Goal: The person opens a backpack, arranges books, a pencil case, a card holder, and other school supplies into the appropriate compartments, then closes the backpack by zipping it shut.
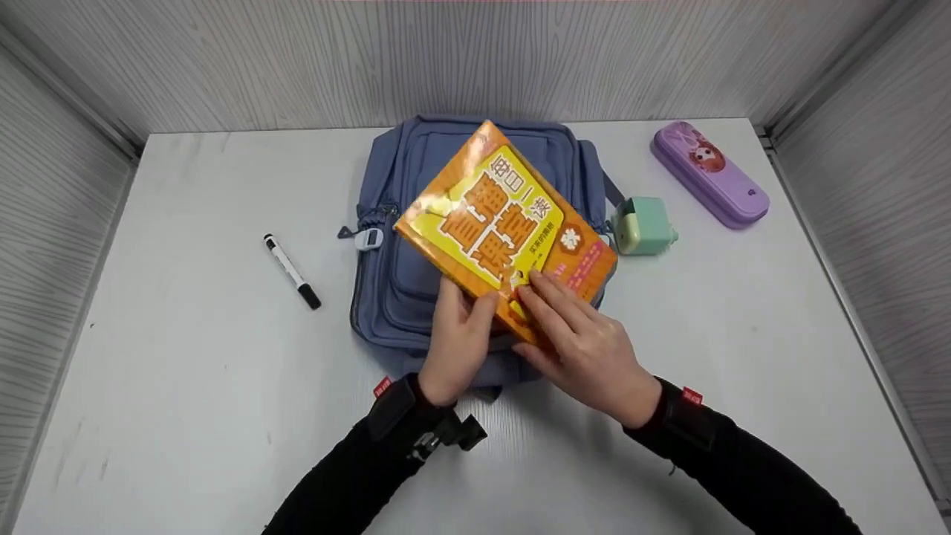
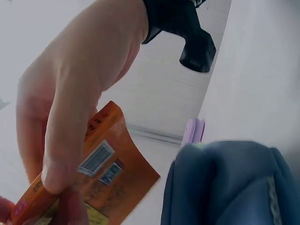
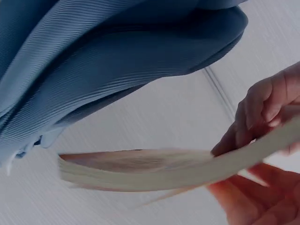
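An orange and yellow book is held tilted above a blue backpack. My left hand grips the book's lower left edge, thumb on the cover side and the other fingers beneath. My right hand holds the lower corner, its fingers lying across the front cover and its thumb by the edge. In the left wrist view the book's orange back shows barcode labels. The page edges face the right wrist view and look slightly bowed. Part of the backpack is hidden under the book.
Left of the backpack lies a black-and-white marker. To its right stands a small green device, with a purple pencil case farther back. Grey panels border the white table.
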The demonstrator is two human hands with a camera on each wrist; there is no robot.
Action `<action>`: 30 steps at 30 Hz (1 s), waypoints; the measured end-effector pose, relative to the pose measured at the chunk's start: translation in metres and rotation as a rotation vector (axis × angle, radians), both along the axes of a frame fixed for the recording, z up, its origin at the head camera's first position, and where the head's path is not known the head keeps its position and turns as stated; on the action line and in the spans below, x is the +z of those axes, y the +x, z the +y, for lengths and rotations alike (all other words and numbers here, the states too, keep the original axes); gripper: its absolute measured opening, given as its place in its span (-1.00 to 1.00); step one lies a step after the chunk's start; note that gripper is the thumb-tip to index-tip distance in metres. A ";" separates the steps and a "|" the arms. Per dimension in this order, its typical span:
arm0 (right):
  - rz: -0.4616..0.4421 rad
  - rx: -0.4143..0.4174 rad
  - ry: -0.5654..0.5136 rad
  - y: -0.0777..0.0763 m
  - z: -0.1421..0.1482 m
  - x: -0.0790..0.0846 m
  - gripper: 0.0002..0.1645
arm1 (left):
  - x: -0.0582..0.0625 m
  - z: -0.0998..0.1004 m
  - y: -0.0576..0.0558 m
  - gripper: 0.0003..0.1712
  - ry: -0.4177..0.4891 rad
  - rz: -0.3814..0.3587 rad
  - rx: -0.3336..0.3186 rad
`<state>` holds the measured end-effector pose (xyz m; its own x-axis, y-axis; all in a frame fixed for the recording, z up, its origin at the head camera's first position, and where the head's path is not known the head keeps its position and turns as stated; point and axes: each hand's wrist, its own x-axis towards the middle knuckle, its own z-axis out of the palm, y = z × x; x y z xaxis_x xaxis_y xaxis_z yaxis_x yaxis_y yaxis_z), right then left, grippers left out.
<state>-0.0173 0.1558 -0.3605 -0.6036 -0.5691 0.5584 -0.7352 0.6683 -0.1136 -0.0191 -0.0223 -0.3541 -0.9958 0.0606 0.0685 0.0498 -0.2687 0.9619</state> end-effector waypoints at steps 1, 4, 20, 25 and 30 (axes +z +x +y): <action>-0.015 0.028 -0.009 -0.001 0.003 -0.001 -0.25 | -0.001 -0.004 -0.001 -0.36 0.004 -0.003 0.027; -0.022 0.084 -0.061 -0.008 0.011 -0.002 -0.30 | -0.002 -0.021 -0.002 -0.39 0.009 -0.014 0.094; -0.349 0.019 0.125 -0.058 0.038 -0.014 -0.50 | 0.004 -0.125 0.006 -0.49 -0.007 -0.124 0.263; -0.412 0.066 0.212 -0.065 0.032 -0.016 -0.51 | 0.000 -0.150 0.016 -0.53 -0.017 -0.231 0.199; -0.304 0.093 0.255 -0.072 0.025 -0.019 -0.58 | -0.014 -0.170 0.024 -0.46 -0.055 -0.386 0.097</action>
<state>-0.0890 0.1810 -0.3794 -0.6588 -0.7261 0.1967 -0.7523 0.6355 -0.1740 0.0049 -0.1920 -0.3680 -0.9489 -0.0415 -0.3129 -0.2959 -0.2277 0.9277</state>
